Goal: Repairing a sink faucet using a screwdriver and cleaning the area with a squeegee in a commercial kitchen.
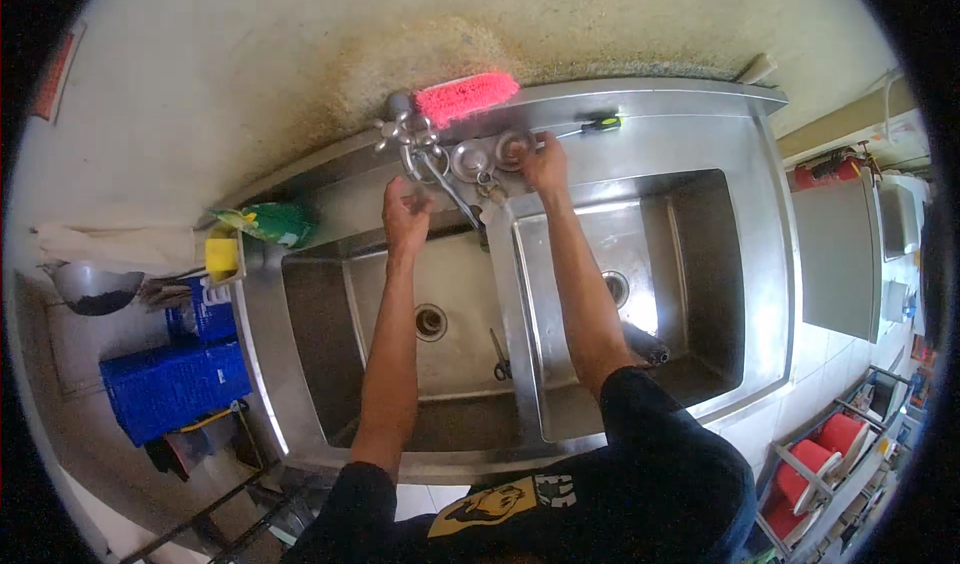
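Note:
My right hand (545, 169) has its fingers closed at the rim of a round metal sink strainer (511, 150) on the back ledge of the steel sink. A second round metal drain part (470, 162) lies just left of it, beside a metal ring (428, 165). Over the back edge of the left basin is my left hand (406, 214), fingers loosely curved and apart, with nothing seen in them. The tap (405, 132) stands just behind it, and its spout (455, 196) slants down toward the divider. Small metal fittings (490, 188) sit between the hands.
A pink duster head (467, 97) lies behind the ledge, and a screwdriver (600, 124) to its right. Scissors (501, 356) rest in the left basin; a dark cylinder (645, 344) is in the right one. A green packet (268, 224) and yellow sponge (221, 255) are at the left edge.

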Motion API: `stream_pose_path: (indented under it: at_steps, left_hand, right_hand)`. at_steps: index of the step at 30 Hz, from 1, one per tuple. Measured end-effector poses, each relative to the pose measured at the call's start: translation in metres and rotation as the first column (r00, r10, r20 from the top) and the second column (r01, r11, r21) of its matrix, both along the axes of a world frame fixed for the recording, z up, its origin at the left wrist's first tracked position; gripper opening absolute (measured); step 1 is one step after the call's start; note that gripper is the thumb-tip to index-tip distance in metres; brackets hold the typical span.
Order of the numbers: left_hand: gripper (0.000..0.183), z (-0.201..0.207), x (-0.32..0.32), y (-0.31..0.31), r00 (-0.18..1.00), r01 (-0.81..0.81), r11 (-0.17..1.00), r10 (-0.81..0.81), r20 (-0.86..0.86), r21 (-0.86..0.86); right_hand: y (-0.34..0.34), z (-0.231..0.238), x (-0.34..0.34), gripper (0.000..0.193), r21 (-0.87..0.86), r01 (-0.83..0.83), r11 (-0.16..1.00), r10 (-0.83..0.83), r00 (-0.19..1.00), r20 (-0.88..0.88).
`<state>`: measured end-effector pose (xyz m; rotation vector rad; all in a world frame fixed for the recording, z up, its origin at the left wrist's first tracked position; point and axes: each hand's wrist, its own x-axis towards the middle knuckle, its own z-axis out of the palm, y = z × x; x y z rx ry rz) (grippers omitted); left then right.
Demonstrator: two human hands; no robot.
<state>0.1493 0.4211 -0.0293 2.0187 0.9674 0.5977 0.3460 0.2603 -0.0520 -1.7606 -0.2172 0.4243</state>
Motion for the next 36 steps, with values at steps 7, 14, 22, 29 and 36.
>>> stream_pose_path:
  at_steps: [7, 14, 22, 29, 36]
  left_hand:
    - [0.069, 0.017, 0.013, -0.006, 0.989, 0.141, 0.988, -0.144, -0.039, -0.07]
    - [0.073, -0.002, -0.016, -0.001, 0.993, 0.12, 0.993, -0.12, -0.005, -0.014]
    - [0.093, 0.059, -0.19, -0.07, 0.572, 0.106, 0.982, -0.186, -0.799, -0.153]
    - [0.106, 0.011, -0.337, -0.162, 0.273, -0.008, 0.893, -0.432, -0.86, -0.451]
    - [0.093, 0.036, -0.329, -0.192, 0.446, 0.068, 0.894, -0.424, -0.789, -0.442]
  right_hand:
    - [-0.017, -0.016, -0.008, 0.049, -0.429, 0.275, 0.861, 0.012, 0.831, 0.556]
    - [-0.04, 0.004, -0.01, 0.049, -0.304, 0.258, 0.917, -0.117, 0.903, 0.414]
    - [-0.316, -0.023, -0.065, 0.028, -0.741, 0.281, 0.609, -0.094, 0.954, 0.285]
    - [-0.441, -0.128, -0.184, 0.073, -0.967, -0.059, 0.246, 0.023, 0.998, -0.055]
    - [-0.438, -0.141, -0.18, 0.027, -0.946, 0.053, 0.32, 0.022, 0.998, 0.064]
